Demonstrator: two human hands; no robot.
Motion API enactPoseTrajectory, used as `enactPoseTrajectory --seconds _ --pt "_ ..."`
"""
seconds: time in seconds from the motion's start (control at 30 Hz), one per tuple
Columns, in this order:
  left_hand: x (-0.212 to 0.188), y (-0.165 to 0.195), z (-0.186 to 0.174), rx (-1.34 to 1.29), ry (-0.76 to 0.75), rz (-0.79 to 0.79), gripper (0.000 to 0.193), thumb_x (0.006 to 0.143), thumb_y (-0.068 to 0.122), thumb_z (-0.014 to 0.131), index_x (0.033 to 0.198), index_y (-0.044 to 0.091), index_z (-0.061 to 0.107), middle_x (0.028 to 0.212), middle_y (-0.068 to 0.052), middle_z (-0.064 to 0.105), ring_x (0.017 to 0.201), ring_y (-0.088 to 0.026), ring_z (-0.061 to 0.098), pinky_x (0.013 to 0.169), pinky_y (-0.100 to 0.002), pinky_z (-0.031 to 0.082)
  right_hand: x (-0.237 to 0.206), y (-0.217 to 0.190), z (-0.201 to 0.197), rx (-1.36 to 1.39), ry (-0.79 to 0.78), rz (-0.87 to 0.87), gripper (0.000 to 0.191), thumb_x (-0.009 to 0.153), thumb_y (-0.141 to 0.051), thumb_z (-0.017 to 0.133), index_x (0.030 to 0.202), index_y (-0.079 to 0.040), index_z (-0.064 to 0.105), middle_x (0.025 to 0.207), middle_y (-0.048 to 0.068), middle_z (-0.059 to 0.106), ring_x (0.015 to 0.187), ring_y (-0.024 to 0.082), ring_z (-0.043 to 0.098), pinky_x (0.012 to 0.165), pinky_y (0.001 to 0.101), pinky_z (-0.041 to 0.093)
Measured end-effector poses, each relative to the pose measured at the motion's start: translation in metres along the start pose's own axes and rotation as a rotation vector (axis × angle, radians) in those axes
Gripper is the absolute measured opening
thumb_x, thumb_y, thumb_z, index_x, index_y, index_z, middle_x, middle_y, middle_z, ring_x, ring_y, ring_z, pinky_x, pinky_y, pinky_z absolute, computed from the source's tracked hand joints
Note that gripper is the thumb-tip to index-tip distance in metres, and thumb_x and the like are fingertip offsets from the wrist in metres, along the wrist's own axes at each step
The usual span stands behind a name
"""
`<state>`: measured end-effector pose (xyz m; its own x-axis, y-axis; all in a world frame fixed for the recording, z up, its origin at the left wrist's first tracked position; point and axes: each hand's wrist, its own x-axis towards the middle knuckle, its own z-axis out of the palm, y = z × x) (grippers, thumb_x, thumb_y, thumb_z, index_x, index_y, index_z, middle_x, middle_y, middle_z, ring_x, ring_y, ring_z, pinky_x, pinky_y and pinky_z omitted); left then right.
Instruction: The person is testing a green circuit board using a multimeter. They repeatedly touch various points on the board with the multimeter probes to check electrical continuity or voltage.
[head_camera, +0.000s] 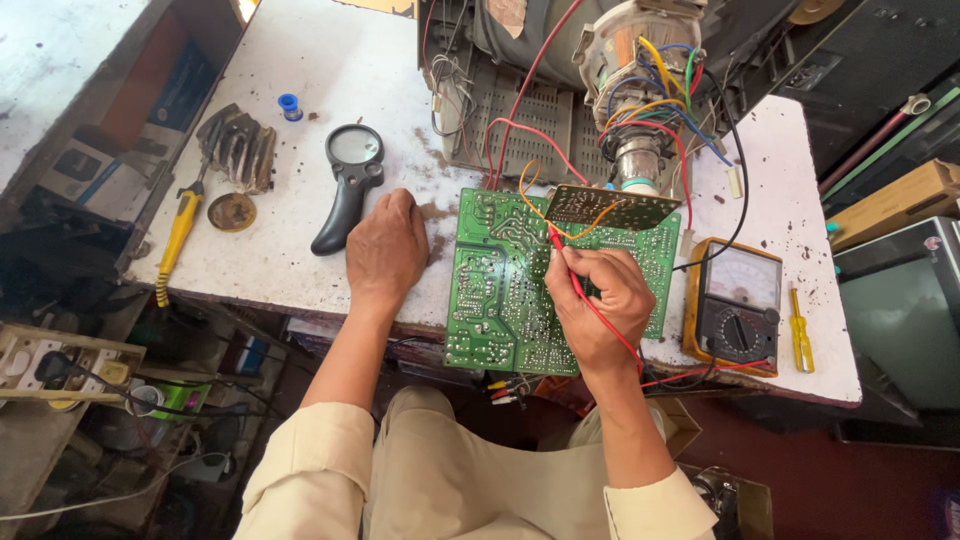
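At the near edge of the bench, the green board lies flat, its near end overhanging the edge. The right hand rests on the board, fingers pinched around a red probe. The left hand lies curled, grasping nothing, on the bench just left of the board. A magnifier sits just beyond the left hand. A meter stands right of the board, a yellow screwdriver near the right edge. Bare surface remains at far left.
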<state>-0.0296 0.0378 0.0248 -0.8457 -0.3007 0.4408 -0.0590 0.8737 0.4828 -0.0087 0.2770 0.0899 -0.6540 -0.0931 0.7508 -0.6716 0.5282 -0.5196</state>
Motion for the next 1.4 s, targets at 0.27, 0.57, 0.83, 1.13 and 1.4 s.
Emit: enactPoseTrajectory --seconds 0.27,0.57,0.83,1.13,1.4 --pt "0.000 0.000 0.000 0.001 0.006 0.008 0.015 0.101 0.019 0.055 0.099 0.005 0.060 0.094 -0.015 0.069 0.080 -0.038 0.068 0.069 -0.048 0.054 0.003 -0.003 0.007 -0.014 0.000 0.001 0.011 0.086 0.000 0.083 0.089 -0.001 0.073 0.091 0.010 0.076 0.084 0.022 0.071 0.076 0.0319 0.056" --pt "0.001 -0.001 0.001 0.014 0.003 0.007 0.015 0.101 0.019 0.055 0.099 0.006 0.060 0.094 -0.015 0.069 0.080 -0.037 0.069 0.070 -0.048 0.054 0.005 -0.002 0.010 -0.035 0.010 -0.003 0.011 0.086 -0.001 0.084 0.088 -0.001 0.073 0.091 0.010 0.076 0.082 0.022 0.070 0.076 0.0327 0.056" --pt "0.000 -0.001 -0.001 0.012 0.010 0.012 0.014 0.101 0.018 0.055 0.099 0.005 0.060 0.094 -0.015 0.068 0.080 -0.037 0.068 0.069 -0.048 0.054 0.004 -0.001 0.011 -0.043 0.010 -0.021 0.011 0.086 -0.001 0.084 0.088 -0.001 0.073 0.090 0.010 0.076 0.082 0.022 0.070 0.077 0.0333 0.056" --pt "0.000 -0.001 0.000 0.011 0.013 0.016 0.015 0.101 0.019 0.055 0.100 0.005 0.059 0.094 -0.015 0.068 0.081 -0.037 0.068 0.069 -0.048 0.053 0.003 0.001 0.011 -0.023 0.017 -0.008 0.012 0.086 0.000 0.084 0.087 -0.001 0.072 0.089 0.010 0.076 0.081 0.022 0.070 0.075 0.0325 0.056" --pt "0.001 -0.002 0.002 0.016 0.008 0.008 0.016 0.101 0.020 0.055 0.099 0.005 0.059 0.094 -0.015 0.068 0.081 -0.037 0.068 0.070 -0.048 0.053 0.004 0.003 0.012 -0.025 0.027 -0.015 0.011 0.086 -0.001 0.083 0.087 -0.001 0.072 0.090 0.010 0.076 0.082 0.022 0.071 0.075 0.0322 0.056"
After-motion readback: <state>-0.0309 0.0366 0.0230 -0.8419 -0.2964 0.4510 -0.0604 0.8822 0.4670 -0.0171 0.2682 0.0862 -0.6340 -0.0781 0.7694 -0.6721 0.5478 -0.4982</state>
